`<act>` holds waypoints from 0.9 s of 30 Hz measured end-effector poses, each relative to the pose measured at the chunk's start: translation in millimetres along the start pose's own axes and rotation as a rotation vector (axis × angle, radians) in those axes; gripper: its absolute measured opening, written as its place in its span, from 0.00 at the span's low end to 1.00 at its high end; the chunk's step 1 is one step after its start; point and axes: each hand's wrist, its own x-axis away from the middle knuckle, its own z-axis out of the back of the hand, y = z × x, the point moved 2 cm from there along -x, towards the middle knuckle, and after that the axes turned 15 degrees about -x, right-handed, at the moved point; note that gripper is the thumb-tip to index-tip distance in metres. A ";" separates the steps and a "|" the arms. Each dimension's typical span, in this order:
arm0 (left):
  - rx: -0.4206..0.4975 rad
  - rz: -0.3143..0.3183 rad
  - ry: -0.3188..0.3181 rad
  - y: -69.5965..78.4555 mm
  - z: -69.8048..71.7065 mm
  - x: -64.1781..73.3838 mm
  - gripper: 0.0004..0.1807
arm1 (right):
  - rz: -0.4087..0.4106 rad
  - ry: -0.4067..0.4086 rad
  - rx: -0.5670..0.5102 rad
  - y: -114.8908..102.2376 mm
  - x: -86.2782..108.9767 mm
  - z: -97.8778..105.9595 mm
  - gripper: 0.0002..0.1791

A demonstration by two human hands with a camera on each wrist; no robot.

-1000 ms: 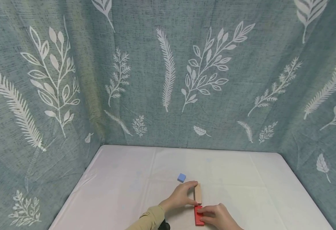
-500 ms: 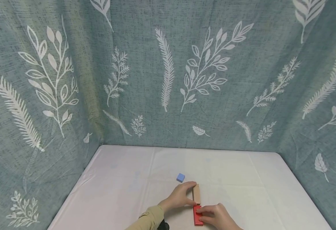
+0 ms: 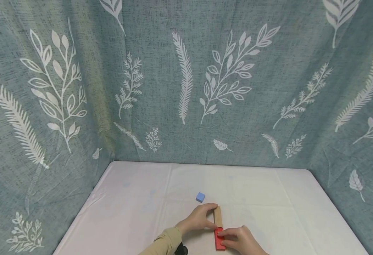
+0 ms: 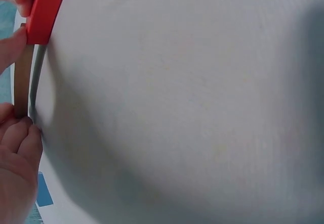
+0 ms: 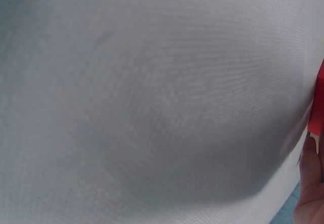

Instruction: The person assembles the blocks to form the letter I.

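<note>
Pointing lengthwise up the table [image 3: 269,202], the wooden strip [image 3: 217,216] is gripped at both ends by the left hand [image 3: 196,217]; at its near end, the red block [image 3: 217,241] is touched by the right hand's [image 3: 243,241] fingers, whether pinched can't be told, and strip-to-block contact is hidden.

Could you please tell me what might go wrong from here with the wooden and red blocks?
The left hand spans the wooden block lengthwise between thumb and fingertips, so it could tilt or slip. Its thumb sits right by the red block, so it might get pinched or be in the way. The blue block lies just beyond that hand, so a stray move might knock it.
</note>
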 end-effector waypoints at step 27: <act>0.008 -0.010 -0.048 -4.3 -0.9 0.2 0.37 | -0.117 -0.015 -0.009 -3.2 -1.6 0.2 0.14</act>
